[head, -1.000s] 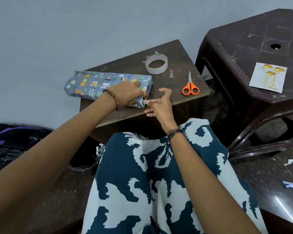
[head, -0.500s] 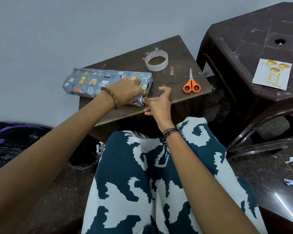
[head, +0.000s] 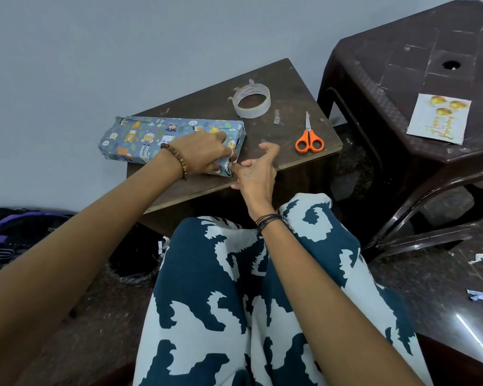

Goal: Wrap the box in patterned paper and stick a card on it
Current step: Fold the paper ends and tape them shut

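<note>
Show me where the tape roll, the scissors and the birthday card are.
tape roll (head: 252,111): head view, on its front outer wall.
scissors (head: 309,141): head view, on the orange handles.
birthday card (head: 427,121): head view, on its pale middle area.

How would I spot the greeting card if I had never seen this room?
Find the big dark plastic stool on the right. The card lies flat on its top: pale, with gold balloons and gold "Happy Birthday" lettering, the only thing lying there.
</note>
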Demonstrator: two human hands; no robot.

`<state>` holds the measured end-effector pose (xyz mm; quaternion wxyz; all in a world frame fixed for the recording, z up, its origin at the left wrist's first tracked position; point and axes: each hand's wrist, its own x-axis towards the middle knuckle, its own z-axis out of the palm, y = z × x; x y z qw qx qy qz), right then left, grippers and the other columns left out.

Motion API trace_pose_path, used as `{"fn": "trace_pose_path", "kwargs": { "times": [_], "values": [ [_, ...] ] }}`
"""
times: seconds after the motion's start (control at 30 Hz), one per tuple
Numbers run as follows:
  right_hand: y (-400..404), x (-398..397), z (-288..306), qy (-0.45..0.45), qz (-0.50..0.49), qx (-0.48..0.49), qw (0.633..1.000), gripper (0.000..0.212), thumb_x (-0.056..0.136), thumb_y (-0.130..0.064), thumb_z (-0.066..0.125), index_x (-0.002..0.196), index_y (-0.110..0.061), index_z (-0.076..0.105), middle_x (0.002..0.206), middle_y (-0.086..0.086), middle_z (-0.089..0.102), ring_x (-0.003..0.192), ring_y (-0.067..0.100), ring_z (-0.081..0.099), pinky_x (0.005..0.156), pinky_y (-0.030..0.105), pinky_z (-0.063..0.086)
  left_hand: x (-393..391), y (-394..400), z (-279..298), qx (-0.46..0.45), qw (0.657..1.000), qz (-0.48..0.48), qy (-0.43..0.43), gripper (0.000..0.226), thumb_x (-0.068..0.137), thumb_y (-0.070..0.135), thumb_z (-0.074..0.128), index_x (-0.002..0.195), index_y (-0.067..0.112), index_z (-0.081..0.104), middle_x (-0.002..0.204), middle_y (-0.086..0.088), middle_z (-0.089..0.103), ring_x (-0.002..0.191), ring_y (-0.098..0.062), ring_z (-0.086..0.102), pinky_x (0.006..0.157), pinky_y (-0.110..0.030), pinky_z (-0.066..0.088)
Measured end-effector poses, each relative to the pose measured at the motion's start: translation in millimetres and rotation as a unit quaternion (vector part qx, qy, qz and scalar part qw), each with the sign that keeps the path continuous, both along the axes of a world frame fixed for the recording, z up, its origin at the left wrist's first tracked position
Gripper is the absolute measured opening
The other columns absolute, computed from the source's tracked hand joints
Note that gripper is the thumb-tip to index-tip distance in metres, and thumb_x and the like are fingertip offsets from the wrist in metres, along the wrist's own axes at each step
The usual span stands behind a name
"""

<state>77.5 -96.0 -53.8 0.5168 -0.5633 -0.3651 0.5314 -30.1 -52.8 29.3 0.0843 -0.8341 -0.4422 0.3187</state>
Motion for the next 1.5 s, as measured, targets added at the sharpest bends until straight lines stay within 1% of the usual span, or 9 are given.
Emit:
{"fn": "trace_pose_path", "kwargs": {
  "times": [0.17,0.47,0.7,1.0,1.07,1.17,1.27,1.37,1.5],
  "values": [
    [-10.1,-13.1,-1.2,-0.003,-0.047,0.03,0.998,0.045,0.084,-0.001,0.06,0.114,-0.017,0.032,0.083,0.001,0.062,0.054,0.02,0.06,0.042,0.03,0.053,-0.9,0.1,-1.9,0.005,1.0,-0.007,0.005,0.044,0.092,0.029,0.052,0.135,0.022,0.044,0.119,-0.012,0.046,0.095,-0.033,0.057,0.076,-0.035,0.044],
    [-21.0,-24.3,-4.1,0.056,-0.081,0.016,0.995,0.032,0.088,-0.007,0.06,0.103,-0.018,0.034,0.104,0.007,0.065,0.051,0.019,0.057,0.039,0.024,0.048,-1.1,1.0,-1.9,0.007,1.0,-0.006,-0.007,0.044,0.092,0.028,0.053,0.135,0.022,0.044,0.118,-0.012,0.046,0.095,-0.032,0.057,0.077,-0.037,0.043],
    [-22.9,-28.5,-13.8,0.061,-0.095,0.001,0.994,0.011,0.087,-0.013,0.063,0.098,-0.011,0.061,0.099,0.008,0.069,0.05,0.008,0.052,0.038,0.021,0.048,0.2,1.0,-1.8,0.008,1.0,-0.006,-0.011,0.044,0.092,0.029,0.054,0.135,0.022,0.044,0.117,-0.011,0.047,0.095,-0.031,0.057,0.076,-0.037,0.044],
    [-25.4,-30.5,-13.9,0.016,-0.085,0.024,0.996,0.01,0.091,-0.017,0.059,0.095,-0.014,0.068,0.08,0.002,0.068,0.039,0.004,0.05,0.045,0.039,0.055,0.8,2.3,-1.6,0.007,1.0,-0.005,-0.011,0.043,0.091,0.028,0.054,0.132,0.019,0.047,0.117,-0.012,0.048,0.095,-0.031,0.057,0.075,-0.036,0.043],
    [-28.6,-31.8,-13.2,-0.012,-0.081,0.048,0.996,0.009,0.091,-0.018,0.057,0.093,-0.018,0.065,0.067,-0.007,0.061,0.04,0.008,0.052,0.048,0.045,0.054,0.0,2.6,-2.6,0.01,1.0,-0.008,-0.009,0.041,0.091,0.028,0.053,0.131,0.017,0.049,0.116,-0.012,0.048,0.093,-0.031,0.057,0.075,-0.036,0.043],
    [-32.3,-36.7,-14.8,-0.077,-0.068,0.094,0.99,0.013,0.089,-0.021,0.051,0.096,-0.025,0.062,0.072,0.004,0.065,0.054,0.029,0.06,0.053,0.049,0.053,-2.1,2.8,-4.3,0.014,1.0,-0.01,-0.012,0.038,0.091,0.027,0.052,0.128,0.016,0.051,0.113,-0.011,0.049,0.091,-0.031,0.058,0.073,-0.035,0.043],
    [-35.4,-34.7,-15.6,-0.186,-0.032,0.136,0.973,0.018,0.089,-0.013,0.051,0.105,-0.013,0.06,0.08,0.013,0.067,0.07,0.036,0.061,0.061,0.033,0.045,-1.5,2.2,-2.3,0.006,1.0,-0.011,-0.027,0.038,0.091,0.027,0.053,0.128,0.019,0.051,0.112,-0.011,0.05,0.091,-0.031,0.057,0.072,-0.033,0.041],
    [-40.7,-28.7,-9.6,-0.314,-0.012,0.184,0.931,0.021,0.085,-0.002,0.056,0.105,-0.006,0.058,0.091,0.012,0.066,0.073,0.035,0.063,0.056,0.028,0.033,-0.1,1.0,-1.0,0.006,0.999,-0.015,-0.038,0.036,0.092,0.025,0.051,0.127,0.021,0.052,0.111,-0.012,0.05,0.091,-0.031,0.056,0.07,-0.031,0.039],
    [-39.9,-27.5,-8.2,-0.475,0.01,0.224,0.851,0.04,0.066,0.001,0.073,0.103,-0.006,0.062,0.082,0.008,0.066,0.058,0.024,0.064,0.039,0.023,0.036,1.4,-0.1,-0.1,0.017,0.999,-0.023,-0.031,0.035,0.092,0.02,0.047,0.127,0.02,0.053,0.11,-0.013,0.051,0.091,-0.031,0.057,0.067,-0.031,0.037]
  ]
}}
